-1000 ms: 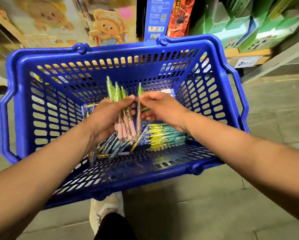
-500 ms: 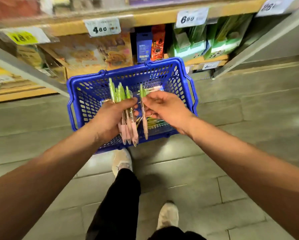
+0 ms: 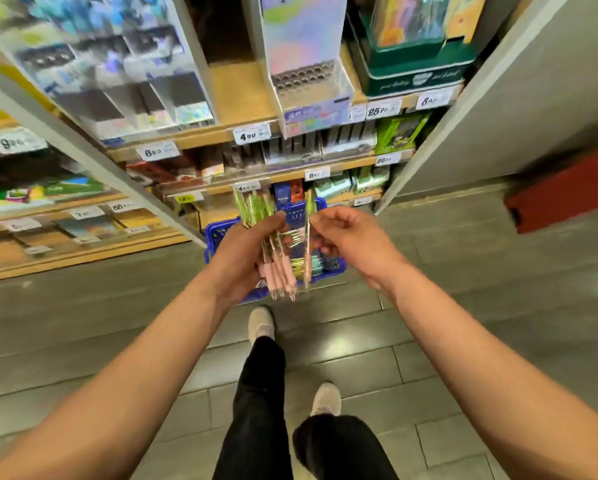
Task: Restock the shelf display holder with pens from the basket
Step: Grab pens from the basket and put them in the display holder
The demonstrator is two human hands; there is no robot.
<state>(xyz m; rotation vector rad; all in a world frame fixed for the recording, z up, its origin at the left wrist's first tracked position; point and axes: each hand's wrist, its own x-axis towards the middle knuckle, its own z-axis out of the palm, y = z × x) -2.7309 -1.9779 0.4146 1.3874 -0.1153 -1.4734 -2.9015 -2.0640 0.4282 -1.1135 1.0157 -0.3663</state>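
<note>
My left hand (image 3: pixel 244 258) grips a bunch of pens (image 3: pixel 276 268) with green tops and pink grips, tips pointing down. My right hand (image 3: pixel 351 240) pinches a single pen (image 3: pixel 307 268) just right of the bunch, held upright. Below both hands the blue basket (image 3: pixel 218 233) sits on the floor, with more pens (image 3: pixel 316 265) lying in it. On the shelf above stands the clear display holder (image 3: pixel 311 95), its grid of round holes showing no pens, with a pastel backing card.
Wooden shelves with price tags (image 3: pixel 251 136) carry boxed stationery to the left and right. A green tin (image 3: pixel 419 67) stands right of the holder. A grey pillar (image 3: pixel 519 109) borders the shelf on the right. My feet stand on grey floor tiles.
I have risen from the basket; both hands lifted with the pens, and the view swung up so the upper shelves and the display holder came into sight.
</note>
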